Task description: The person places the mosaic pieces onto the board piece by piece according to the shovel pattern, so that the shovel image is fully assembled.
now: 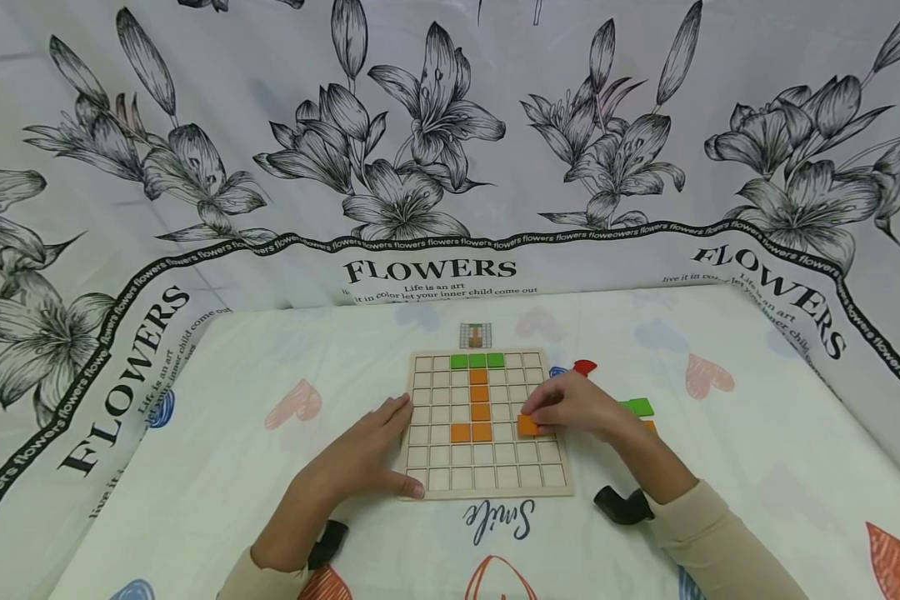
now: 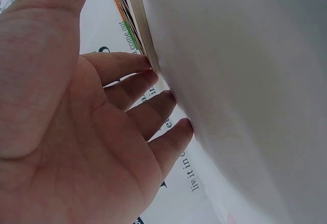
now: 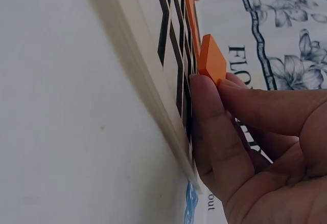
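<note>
A wooden grid board lies flat on the cloth. Three green square tiles fill the middle of its top row, with a column of orange tiles below. One more orange tile sits left of the column's foot. My left hand steadies the board's left side, fingertips at the edge and thumb near the lower corner. Between thumb and fingers my right hand pinches an orange tile, tilted close over the right part of the board, in the row of the column's foot.
Beyond the board lies a small pattern card. Past the right hand are a green tile, a red piece and a bit of blue, partly hidden by hand and arm. A flower-printed curtain stands behind.
</note>
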Action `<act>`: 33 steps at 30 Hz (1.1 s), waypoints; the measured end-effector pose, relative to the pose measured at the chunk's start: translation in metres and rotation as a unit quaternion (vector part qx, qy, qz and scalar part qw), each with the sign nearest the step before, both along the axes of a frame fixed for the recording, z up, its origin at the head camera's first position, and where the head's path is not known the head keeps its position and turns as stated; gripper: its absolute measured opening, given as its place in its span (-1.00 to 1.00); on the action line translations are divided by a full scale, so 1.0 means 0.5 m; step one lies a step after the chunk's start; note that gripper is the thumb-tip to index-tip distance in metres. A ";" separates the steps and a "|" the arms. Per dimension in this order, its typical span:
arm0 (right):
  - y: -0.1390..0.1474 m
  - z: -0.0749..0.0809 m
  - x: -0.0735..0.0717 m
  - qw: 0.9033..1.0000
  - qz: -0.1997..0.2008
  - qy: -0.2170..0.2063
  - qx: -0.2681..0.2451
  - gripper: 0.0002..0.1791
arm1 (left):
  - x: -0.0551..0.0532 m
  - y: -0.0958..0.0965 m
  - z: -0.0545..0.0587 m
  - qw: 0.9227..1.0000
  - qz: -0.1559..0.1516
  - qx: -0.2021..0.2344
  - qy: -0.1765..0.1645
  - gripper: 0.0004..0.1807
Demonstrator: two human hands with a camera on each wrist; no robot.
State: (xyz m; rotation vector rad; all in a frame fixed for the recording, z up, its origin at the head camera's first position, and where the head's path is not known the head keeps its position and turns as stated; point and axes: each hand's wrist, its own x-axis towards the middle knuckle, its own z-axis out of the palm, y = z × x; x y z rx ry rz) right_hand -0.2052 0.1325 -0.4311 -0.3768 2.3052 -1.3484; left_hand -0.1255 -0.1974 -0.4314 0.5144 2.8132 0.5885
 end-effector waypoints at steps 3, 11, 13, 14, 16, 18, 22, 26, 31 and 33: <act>-0.006 -0.003 -0.001 1.000 -0.003 -0.001 0.003 -0.89 | -0.001 0.000 -0.001 1.000 -0.001 -0.001 0.000 0.37; -0.024 -0.001 0.000 1.000 -0.009 -0.003 0.008 -0.90 | 0.001 -0.002 -0.002 1.000 -0.003 0.006 0.001 0.37; -0.028 0.000 0.002 1.000 -0.007 0.004 0.010 -0.90 | 0.000 -0.002 -0.002 1.000 -0.003 0.007 0.002 0.38; -0.030 0.000 0.003 1.000 -0.007 0.006 0.011 -0.91 | 0.000 -0.001 -0.002 1.000 -0.002 0.006 0.002 0.38; -0.034 0.001 0.005 1.000 -0.008 0.010 0.009 -0.92 | 0.000 -0.001 -0.001 1.000 -0.001 0.006 0.001 0.37; -0.038 -0.002 0.006 1.000 -0.008 0.011 0.008 -0.94 | 0.000 0.000 0.000 1.000 0.002 0.008 -0.001 0.37; -0.049 -0.007 0.006 1.000 -0.016 0.007 0.010 -0.96 | 0.001 0.001 0.000 1.000 0.005 0.004 -0.004 0.38; -0.062 -0.008 0.009 0.999 -0.016 0.020 0.029 -0.91 | 0.001 0.002 0.000 1.000 0.006 0.005 -0.005 0.38; -0.069 -0.007 0.012 0.997 -0.005 0.052 0.056 -0.87 | 0.001 0.002 0.000 1.000 0.007 0.004 -0.005 0.38; -0.070 -0.008 0.012 0.997 0.000 0.056 0.059 -0.87 | 0.001 0.002 0.000 1.000 0.007 0.002 -0.005 0.38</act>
